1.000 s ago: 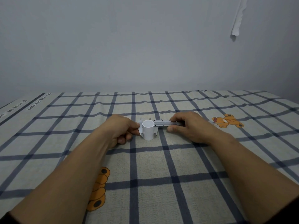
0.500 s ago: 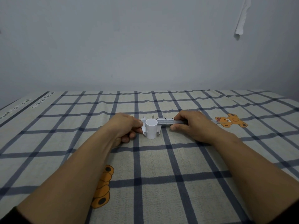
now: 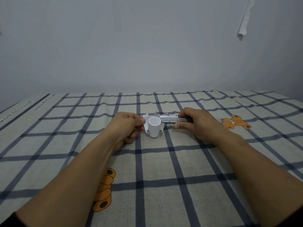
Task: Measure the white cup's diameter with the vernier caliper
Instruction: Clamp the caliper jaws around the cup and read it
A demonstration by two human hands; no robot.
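A small white cup (image 3: pixel 154 128) stands upright on the checked cloth in the middle of the view. The steel vernier caliper (image 3: pixel 168 119) lies level behind and around it, with one lower jaw against each side of the cup. My left hand (image 3: pixel 127 124) pinches the caliper's fixed-jaw end at the cup's left. My right hand (image 3: pixel 195 123) grips the caliper's beam and slider to the cup's right, thumb underneath. The far end of the beam is hidden by my right hand.
The cloth (image 3: pixel 164 169) is cream with dark blue checks and orange bear prints (image 3: pixel 234 123) at the right and at the lower left (image 3: pixel 104 190). A plain grey wall (image 3: pixel 147 46) rises behind the surface's far edge.
Both hands, caliper and cup hold almost the same pose; only the camera view has shifted slightly.
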